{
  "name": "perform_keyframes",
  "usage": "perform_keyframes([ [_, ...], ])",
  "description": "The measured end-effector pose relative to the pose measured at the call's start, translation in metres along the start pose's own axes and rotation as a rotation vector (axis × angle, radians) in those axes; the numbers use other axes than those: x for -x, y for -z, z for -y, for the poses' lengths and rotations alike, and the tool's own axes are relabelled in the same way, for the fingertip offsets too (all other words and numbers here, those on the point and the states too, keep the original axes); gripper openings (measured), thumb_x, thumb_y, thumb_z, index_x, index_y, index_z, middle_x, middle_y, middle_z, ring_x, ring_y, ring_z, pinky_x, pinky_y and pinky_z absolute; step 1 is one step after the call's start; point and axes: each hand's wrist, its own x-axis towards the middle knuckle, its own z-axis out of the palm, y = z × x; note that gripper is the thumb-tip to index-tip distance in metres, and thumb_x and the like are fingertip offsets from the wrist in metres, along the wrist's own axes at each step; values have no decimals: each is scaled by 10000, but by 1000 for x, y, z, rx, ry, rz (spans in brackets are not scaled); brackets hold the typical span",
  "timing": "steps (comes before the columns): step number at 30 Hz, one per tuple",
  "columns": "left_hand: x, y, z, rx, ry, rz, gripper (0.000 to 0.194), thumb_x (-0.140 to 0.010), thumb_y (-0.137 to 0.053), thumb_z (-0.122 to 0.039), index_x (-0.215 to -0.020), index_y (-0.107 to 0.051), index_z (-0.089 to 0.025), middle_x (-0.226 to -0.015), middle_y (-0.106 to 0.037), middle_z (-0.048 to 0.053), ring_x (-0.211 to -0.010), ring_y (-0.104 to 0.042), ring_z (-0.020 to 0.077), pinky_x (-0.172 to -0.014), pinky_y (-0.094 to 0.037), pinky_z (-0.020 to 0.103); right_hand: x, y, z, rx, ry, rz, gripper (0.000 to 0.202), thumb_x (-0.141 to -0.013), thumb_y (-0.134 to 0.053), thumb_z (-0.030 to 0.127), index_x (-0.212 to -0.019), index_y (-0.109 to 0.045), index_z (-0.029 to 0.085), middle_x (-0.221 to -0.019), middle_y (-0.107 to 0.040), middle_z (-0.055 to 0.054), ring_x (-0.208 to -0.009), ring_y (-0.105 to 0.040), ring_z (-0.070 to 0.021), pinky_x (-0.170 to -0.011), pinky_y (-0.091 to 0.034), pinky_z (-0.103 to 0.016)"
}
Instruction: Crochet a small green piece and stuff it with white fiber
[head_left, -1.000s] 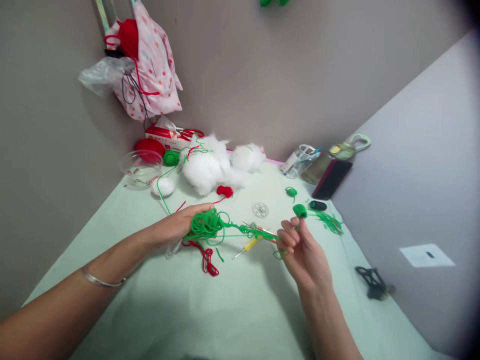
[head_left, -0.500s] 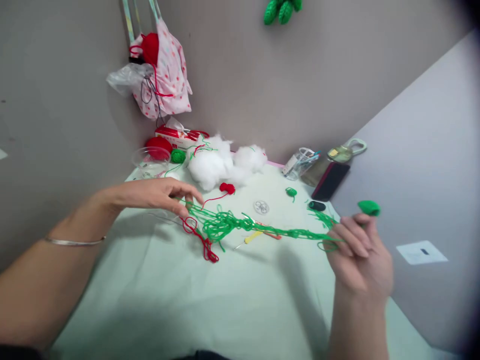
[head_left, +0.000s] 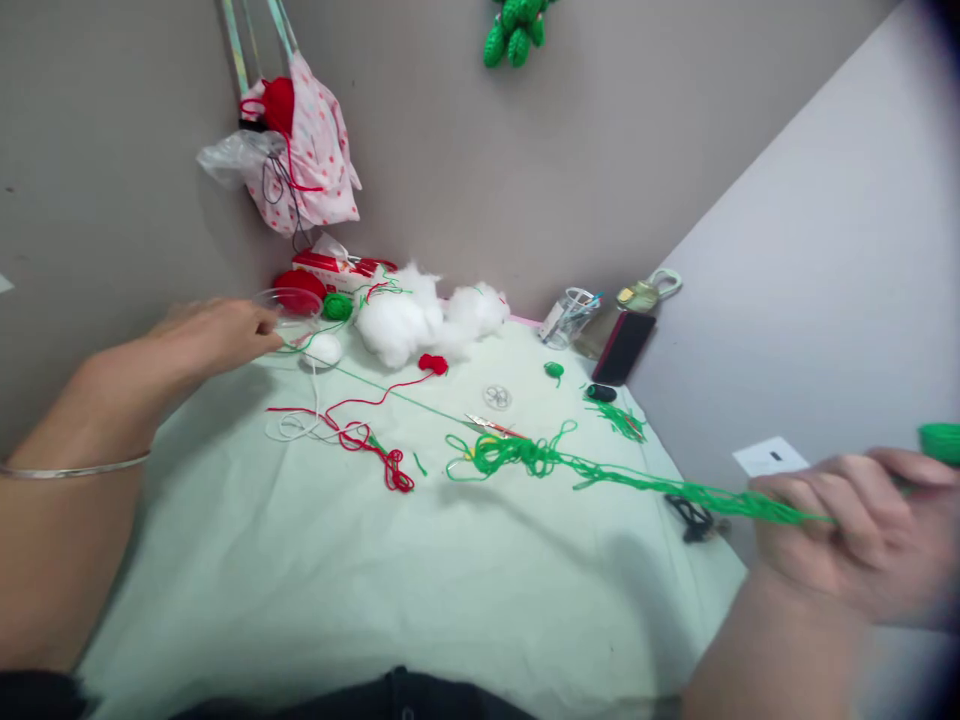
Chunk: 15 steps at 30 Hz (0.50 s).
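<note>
Two-handed: gripping green yarn [head_left: 529, 455] in closed right hand [head_left: 855, 515]; curling left hand [head_left: 225, 335], hold unclear, beyond it showing box [head_left: 321, 265] lettering, illegible.

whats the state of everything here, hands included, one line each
right hand, closed around green yarn
green yarn, tangled, strung out from the right hand
left hand, curled, grip unclear
red yarn, loose, unwound
green yarn ball, wound
white stuffing, fluffed in heaps
phone, screen dark
tissue box, open
spotted bag, hanging
</note>
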Motion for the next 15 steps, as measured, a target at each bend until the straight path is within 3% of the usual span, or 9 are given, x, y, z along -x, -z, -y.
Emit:
perform_keyframes([
  [3, 7, -8, -21, -269, 162, -108, 281, -737, -716, -469, -626, -647, -220, -640, -510, 1, -973, -626, 263, -854, -460, 327, 0, 3, -9, 92, -93, 50, 475, -1091, -330, 316, -712, -612, 264, -350, -336, 91, -210, -293, 47, -345, -375, -152],
  [5, 13, -21, -56, -189, 104, -94, 266, -755, -715, -486, -781, -696, -222, -788, -612, 14, -969, -614, 258, -863, -461, 332, -1, 4, -19, 176, -187, 145, 304, -1002, -556, 304, -715, -621, 233, -367, -312, 113, -227, -189, 26, -333, -327, -188],
  [8, 23, -53, -118, -20, -10, 98, 299, -856, -648, -477, -1013, -732, -236, -1064, -714, 24, -995, -623, 239, -879, -459, 321, 0, 4, -30, 303, -261, 279, 206, -855, -764, 327, -730, -631, 231, -404, -292, 134, -298, -70, -10, -324, -181, -230],
  [10, 29, -82, -152, 64, -94, 274, 283, -883, -627, -457, -1024, -747, -244, -1092, -731, 16, -1007, -638, 221, -900, -468, 305, 2, 2, -32, 352, -273, 329, 219, -833, -782, 360, -732, -635, 233, -420, -279, 132, -324, -50, -24, -345, -122, -243],
  [12, 34, -114, -172, 84, -195, 424, 247, -895, -610, -378, -1063, -742, -254, -1146, -713, 35, -1053, -625, 221, -927, -461, 313, 4, 0, -32, 378, -268, 358, 217, -838, -770, 376, -735, -646, 232, -421, -272, 129, -328, -60, -27, -362, -109, -248],
  [15, 35, -153, -182, 65, -278, 477, 164, -796, -692, -271, -949, -747, -253, -1050, -702, 48, -1063, -578, 253, -944, -433, 340, 6, 0, -29, 423, -263, 398, 216, -826, -776, 403, -744, -674, 231, -406, -285, 126, -326, -98, -22, -379, -113, -240],
])
